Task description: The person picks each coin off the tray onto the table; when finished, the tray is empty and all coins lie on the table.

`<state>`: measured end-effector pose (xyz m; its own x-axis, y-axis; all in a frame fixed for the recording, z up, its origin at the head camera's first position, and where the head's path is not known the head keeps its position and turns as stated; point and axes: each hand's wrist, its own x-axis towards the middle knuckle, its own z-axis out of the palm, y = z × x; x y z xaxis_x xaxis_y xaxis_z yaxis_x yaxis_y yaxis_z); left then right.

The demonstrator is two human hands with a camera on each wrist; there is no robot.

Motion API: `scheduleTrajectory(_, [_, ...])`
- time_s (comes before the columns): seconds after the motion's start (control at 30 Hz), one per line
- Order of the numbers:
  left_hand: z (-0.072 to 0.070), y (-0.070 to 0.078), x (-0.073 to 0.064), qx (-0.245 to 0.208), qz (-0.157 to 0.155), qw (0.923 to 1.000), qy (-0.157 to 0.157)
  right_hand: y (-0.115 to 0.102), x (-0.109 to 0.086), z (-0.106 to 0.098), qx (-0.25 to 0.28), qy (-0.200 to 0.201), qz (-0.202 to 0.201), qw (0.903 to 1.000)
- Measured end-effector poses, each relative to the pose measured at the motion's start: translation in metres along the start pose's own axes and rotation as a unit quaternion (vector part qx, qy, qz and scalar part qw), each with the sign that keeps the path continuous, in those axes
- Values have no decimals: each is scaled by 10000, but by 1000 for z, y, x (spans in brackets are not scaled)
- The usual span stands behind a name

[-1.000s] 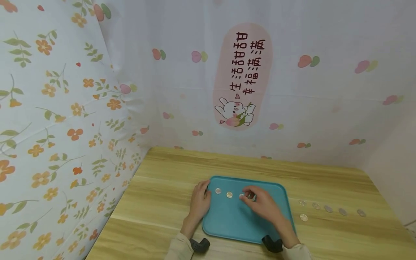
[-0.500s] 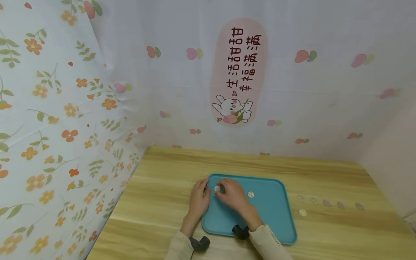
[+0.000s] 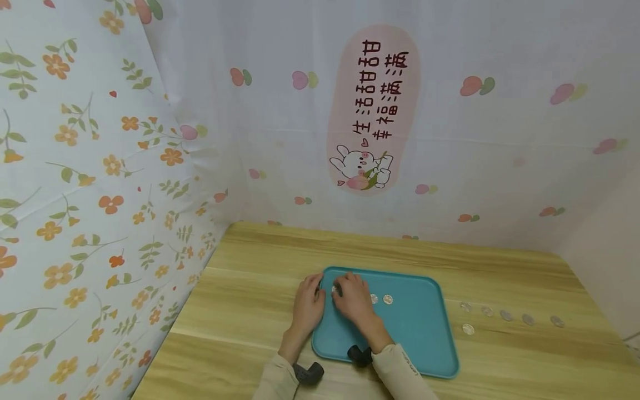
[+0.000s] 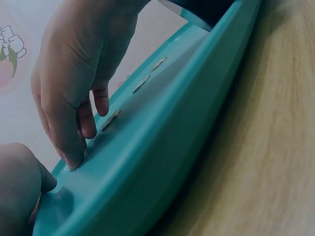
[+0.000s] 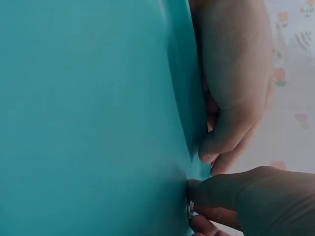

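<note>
A blue rectangular tray lies on the table. My left hand holds its left edge, the thumb on the rim in the right wrist view. Over the tray's left part, my right hand pinches a silver coin between thumb and fingers, low at the tray surface. Most of that coin is hidden by the fingers. To the right of this hand lie two coins, one partly beside the hand and another coin. A further coin shows near the right fingertips in the left wrist view.
Right of the tray, several coins lie in a loose row on the wooden table, with one coin in front of them. A printed cloth hangs behind. Each wrist carries a black device.
My right hand has moved left across the tray, from the middle coins to the leftmost coin, where its fingers close in. The left hand stays at the tray's edge.
</note>
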<state>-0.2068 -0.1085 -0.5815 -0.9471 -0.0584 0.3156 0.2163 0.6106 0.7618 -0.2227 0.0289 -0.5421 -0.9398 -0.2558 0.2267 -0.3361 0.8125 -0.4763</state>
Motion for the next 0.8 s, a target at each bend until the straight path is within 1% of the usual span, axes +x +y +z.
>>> scheduleTrajectory(0.1, [1, 1, 1, -26, 50, 10000, 31, 3, 1, -2, 126, -7, -46, 9999])
scheduleTrajectory(0.2, [1, 3, 1, -69, 58, 9999, 78, 5, 4, -4, 230, -154, -42, 9996])
scheduleTrajectory(0.3, [2, 3, 1, -72, 52, 9999, 82, 6, 7, -7, 277, -411, 46, 9988])
scheduleTrajectory(0.43, [-1, 3, 1, -75, 79, 9999, 105, 4, 15, -11, 351, -922, 302, 9947])
scheduleTrajectory(0.53, [-1, 4, 1, -88, 119, 9998, 134, 4, 19, -12, 329, -1124, 441, 9921])
scheduleTrajectory(0.6, [-1, 4, 1, -102, 117, 9998, 146, 3, 18, -12, 189, -1106, 417, 9928])
scheduleTrajectory(0.8, [0, 3, 0, -77, 118, 9998, 165, -5, 10, -9, -318, -641, -114, 9974])
